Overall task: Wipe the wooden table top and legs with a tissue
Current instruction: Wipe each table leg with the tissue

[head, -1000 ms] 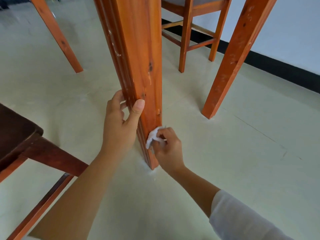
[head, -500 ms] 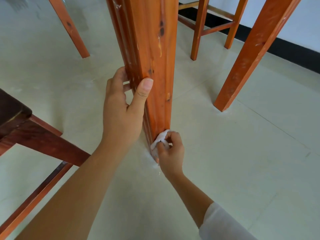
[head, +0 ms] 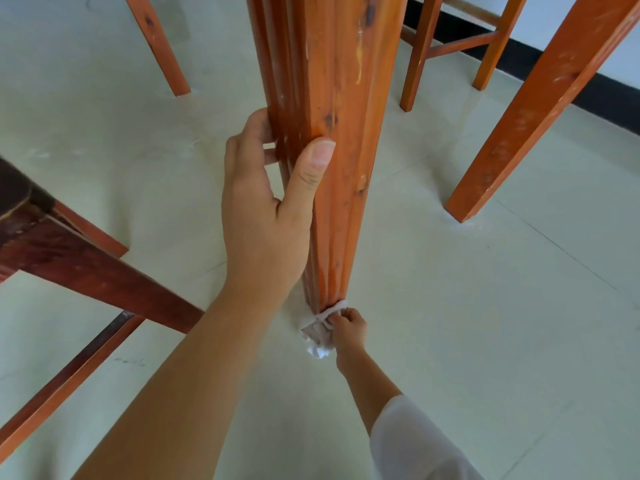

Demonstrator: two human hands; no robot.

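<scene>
A thick orange-brown wooden table leg (head: 336, 98) with grooved edges stands upright in the middle of the view. My left hand (head: 266, 209) grips it halfway down, thumb on the front face and fingers round the far side. My right hand (head: 349, 332) is down at the foot of the leg and pinches a crumpled white tissue (head: 320, 337), which presses against the leg's bottom edge where it meets the floor. The table top is out of view.
A dark wooden chair (head: 69, 244) with slanted legs stands close on the left. Another table leg (head: 533, 109) slants at the right. Chair legs (head: 415, 57) stand behind it, one more leg (head: 159, 43) at the upper left. The floor is pale tile, and a black skirting (head: 609, 98) runs along the wall.
My right hand has slid the tissue down the leg to its foot at the floor. My left hand has kept its grip on the leg while the view moved closer.
</scene>
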